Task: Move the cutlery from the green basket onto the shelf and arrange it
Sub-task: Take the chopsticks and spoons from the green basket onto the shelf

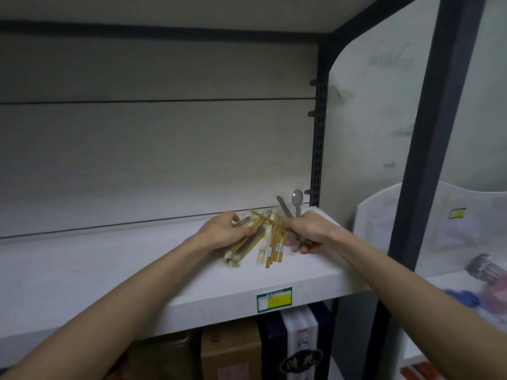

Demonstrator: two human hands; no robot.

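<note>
Left hand (223, 229): my fingers curl around wrapped chopsticks (248, 244) lying on the white shelf (115, 272).
Right hand (308, 231): I clutch a spoon (297, 200) and other utensil handles, upright.

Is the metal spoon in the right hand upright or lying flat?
Roughly upright. The spoon sticks up from the right hand, bowl on top, above the shelf.

Bare shelf (82, 270) left of chopsticks (270, 242)
</note>
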